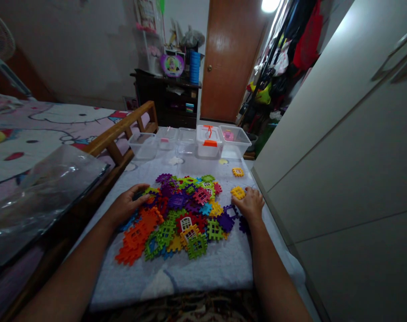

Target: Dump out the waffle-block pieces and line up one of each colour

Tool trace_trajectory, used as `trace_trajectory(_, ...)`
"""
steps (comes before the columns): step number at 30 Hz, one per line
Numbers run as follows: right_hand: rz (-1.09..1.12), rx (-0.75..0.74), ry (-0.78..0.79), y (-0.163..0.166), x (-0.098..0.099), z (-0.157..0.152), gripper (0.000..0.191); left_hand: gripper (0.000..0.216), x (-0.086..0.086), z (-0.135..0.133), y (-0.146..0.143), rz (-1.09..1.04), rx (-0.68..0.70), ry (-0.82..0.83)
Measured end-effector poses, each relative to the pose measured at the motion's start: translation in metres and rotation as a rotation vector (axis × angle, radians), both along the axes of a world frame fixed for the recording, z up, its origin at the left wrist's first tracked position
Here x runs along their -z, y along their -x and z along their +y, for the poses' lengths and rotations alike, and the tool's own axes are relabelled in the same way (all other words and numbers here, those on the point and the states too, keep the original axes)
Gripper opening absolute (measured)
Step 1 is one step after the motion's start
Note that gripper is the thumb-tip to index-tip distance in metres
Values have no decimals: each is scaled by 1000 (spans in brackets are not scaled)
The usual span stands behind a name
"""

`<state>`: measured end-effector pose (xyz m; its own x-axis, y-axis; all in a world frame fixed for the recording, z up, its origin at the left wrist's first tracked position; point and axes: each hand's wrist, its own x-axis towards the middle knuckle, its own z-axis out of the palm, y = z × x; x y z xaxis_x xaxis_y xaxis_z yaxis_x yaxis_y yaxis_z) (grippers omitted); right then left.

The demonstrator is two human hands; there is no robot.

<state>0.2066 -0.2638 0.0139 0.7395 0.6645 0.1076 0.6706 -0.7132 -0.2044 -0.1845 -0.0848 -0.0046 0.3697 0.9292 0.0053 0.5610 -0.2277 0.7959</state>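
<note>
A heap of interlocking plastic building blocks (pixel 178 200) in many colours, with notched edges and some window inserts, lies on the cloth-covered table. My left hand (pixel 131 203) curves around the heap's left edge, thumb and index finger apart, touching the blocks there; its other fingers are partly hidden. At the right side, my right hand (pixel 250 205) grips a yellow building block (pixel 238 192) by its near edge. Just beyond it lies another yellow block (pixel 237 172) with a pale window insert. Purple blocks (pixel 226 222) sit close to my right wrist.
Several clear plastic boxes line the table's far end, among them a lidded one (pixel 209 142) with orange clips and an open one (pixel 235 142) with a pink item inside. A wooden bed rail (pixel 123 129) runs along the left, a pale cabinet (pixel 340 156) along the right.
</note>
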Motion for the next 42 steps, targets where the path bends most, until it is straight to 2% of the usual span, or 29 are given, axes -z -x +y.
trace_trajectory(9, 11, 7, 28, 2, -3, -1, 56, 70, 4, 2, 3, 6, 21, 6)
trace_trajectory(26, -18, 11, 15, 2, -1, -1, 53, 71, 5, 2, 3, 9, 13, 14)
trace_trajectory(31, -28, 21, -10, -2, -8, -1, 56, 70, 3, 2, 2, -8, 2, 10)
trace_trajectory(34, -42, 24, -34, -10, -17, 8, 54, 71, 3, 2, 1, -6, -3, 14)
trace_trajectory(38, -50, 51, -89, -28, -29, 37, 54, 70, 6, 3, 3, 7, 4, 23)
trace_trajectory(42, -13, 104, -115, -45, -28, 70, 61, 71, 6, 3, 3, -1, 4, 11)
